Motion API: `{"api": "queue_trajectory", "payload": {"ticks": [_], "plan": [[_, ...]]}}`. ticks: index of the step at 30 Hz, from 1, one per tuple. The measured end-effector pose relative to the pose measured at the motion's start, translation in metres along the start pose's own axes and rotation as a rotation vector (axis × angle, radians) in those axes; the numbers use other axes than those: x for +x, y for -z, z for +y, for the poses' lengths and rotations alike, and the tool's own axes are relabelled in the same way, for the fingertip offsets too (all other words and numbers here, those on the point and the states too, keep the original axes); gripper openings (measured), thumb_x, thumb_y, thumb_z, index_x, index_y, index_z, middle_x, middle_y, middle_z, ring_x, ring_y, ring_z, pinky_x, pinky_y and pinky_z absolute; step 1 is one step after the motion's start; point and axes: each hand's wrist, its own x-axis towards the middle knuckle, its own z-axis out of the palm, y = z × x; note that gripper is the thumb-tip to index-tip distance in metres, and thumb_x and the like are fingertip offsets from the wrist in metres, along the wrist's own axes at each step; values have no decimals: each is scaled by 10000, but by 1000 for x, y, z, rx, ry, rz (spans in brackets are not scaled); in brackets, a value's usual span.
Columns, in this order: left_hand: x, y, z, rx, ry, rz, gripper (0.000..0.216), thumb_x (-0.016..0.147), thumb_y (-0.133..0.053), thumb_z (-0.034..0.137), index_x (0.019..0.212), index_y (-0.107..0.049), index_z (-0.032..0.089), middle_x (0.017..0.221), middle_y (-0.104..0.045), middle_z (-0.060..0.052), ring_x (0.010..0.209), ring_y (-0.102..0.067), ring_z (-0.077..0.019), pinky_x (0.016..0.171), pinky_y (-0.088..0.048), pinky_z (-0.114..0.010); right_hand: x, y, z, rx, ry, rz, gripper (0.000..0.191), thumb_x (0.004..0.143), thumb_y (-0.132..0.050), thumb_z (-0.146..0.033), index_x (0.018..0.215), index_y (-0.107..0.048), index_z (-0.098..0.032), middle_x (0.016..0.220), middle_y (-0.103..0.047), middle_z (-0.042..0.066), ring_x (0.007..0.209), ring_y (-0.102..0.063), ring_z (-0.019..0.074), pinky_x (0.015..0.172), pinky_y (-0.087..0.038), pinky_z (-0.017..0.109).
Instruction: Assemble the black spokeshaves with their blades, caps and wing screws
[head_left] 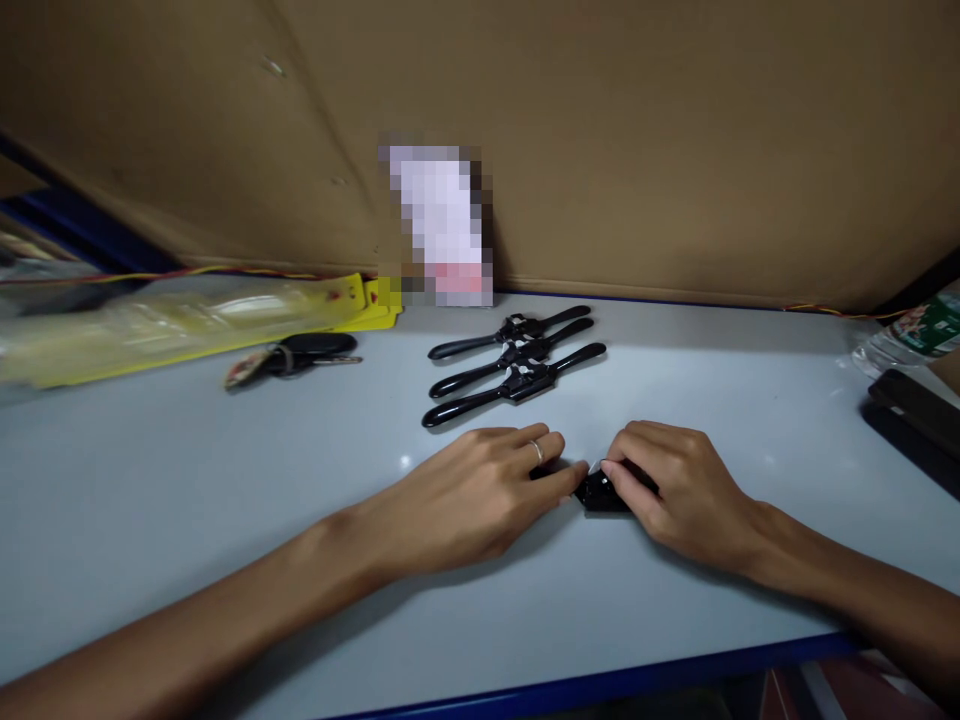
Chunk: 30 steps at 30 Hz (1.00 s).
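A black spokeshave [600,492] lies on the grey table between my hands, its middle showing and its handles mostly covered. My left hand [499,480], with a ring on one finger, is closed over its left handle, the index fingertip at the body. My right hand [675,490] is closed at the right side, thumb and index finger pinched by a small whitish bit on the body; I cannot tell whether that is a screw or a scrap. Beyond them lie three similar spokeshaves [517,352] in a slanted row, with black handles and silvery screws.
Clear plastic packages with yellow backing [300,305] lie at the left, beside keys with a black fob [319,347]. A blurred-out upright item [442,225] leans on the cardboard wall [675,150]. At right are a bottle [915,335] and a black object [919,420]. The table edge [600,685] is blue.
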Motion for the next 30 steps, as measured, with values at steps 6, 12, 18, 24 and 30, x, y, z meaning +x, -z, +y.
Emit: {"api": "queue_trajectory", "payload": {"ticks": [6, 12, 18, 24, 30], "plan": [[1, 0, 0, -28, 8, 15, 206, 1005, -420, 123, 1122, -588, 145, 852, -597, -41, 706, -566, -186, 580, -443, -295, 2, 3, 2, 25, 91, 37, 217, 996, -532, -170, 857, -692, -127, 811, -613, 50, 734, -538, 148, 665, -410, 290], [1, 0, 0, -18, 9, 14, 194, 984, -464, 131, 1132, -589, 142, 853, -599, -39, 718, -573, -186, 577, -445, -295, 3, 3, 1, 57, 98, 39, 210, 984, -536, -138, 881, -719, -128, 769, -640, 44, 704, -545, 146, 641, -414, 288], [1, 0, -1, -3, 0, 12, 208, 990, -456, 144, 1139, -600, 143, 859, -611, -44, 718, -576, -187, 568, -446, -297, 6, 4, 0, 284, -147, 3, 152, 901, -616, -90, 806, -689, -183, 740, -689, -22, 642, -566, 97, 638, -420, 244], [1, 0, 0, 5, 6, 19, 248, 986, -437, 116, 1161, -613, 133, 855, -607, -45, 692, -557, -179, 558, -436, -298, 3, 5, 2, 79, 19, 22, 197, 979, -550, -175, 838, -686, -154, 783, -634, 33, 712, -552, 141, 660, -414, 286], [2, 0, 0, -5, 2, 18, 242, 993, -431, 121, 1158, -609, 131, 860, -609, -49, 720, -579, -189, 573, -459, -304, 3, 3, 2, 24, 78, 21, 215, 994, -525, -166, 848, -682, -147, 783, -611, 35, 704, -528, 141, 652, -407, 283]]}}
